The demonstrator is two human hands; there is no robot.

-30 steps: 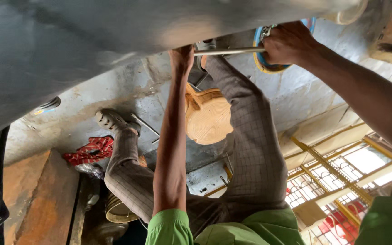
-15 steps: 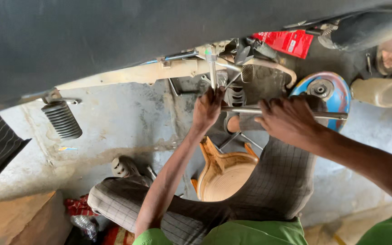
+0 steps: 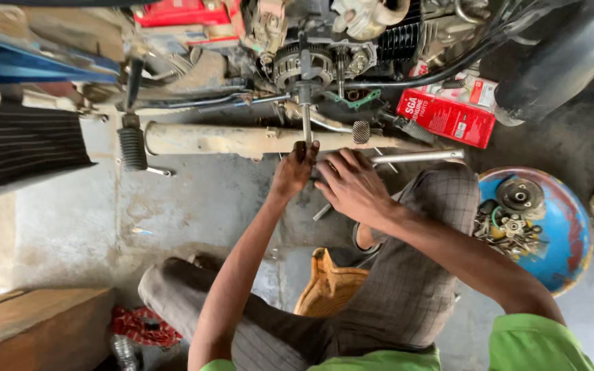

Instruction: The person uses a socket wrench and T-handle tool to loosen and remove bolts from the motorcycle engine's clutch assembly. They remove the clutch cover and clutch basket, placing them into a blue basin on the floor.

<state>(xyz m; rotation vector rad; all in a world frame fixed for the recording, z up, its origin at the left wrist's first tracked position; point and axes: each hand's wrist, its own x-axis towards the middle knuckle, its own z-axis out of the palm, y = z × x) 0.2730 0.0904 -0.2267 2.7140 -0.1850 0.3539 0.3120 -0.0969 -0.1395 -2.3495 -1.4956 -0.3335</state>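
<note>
A motorcycle engine (image 3: pixel 324 48) with its side cover off shows a round clutch (image 3: pixel 302 63) at the top of the view. A steel T-handle wrench (image 3: pixel 306 117) runs from the clutch centre down toward me. My left hand (image 3: pixel 294 172) is closed around the wrench's lower shaft. Just to its right, my right hand (image 3: pixel 353 185) grips the wrench's long crossbar (image 3: pixel 417 157), which sticks out to the right. Below the engine lies the beige exhaust pipe (image 3: pixel 242 141).
A blue bowl (image 3: pixel 565 233) holding several metal engine parts sits on the concrete floor at right. A red box (image 3: pixel 448 117) lies under the engine. A footpeg (image 3: pixel 132 148) hangs at left, a tyre (image 3: pixel 22 148) beside it. An orange stool (image 3: pixel 331 285) stands between my knees.
The view has swung from the bike's underside to the open engine. Both hands have stayed on the wrench, now held close together at the clutch.
</note>
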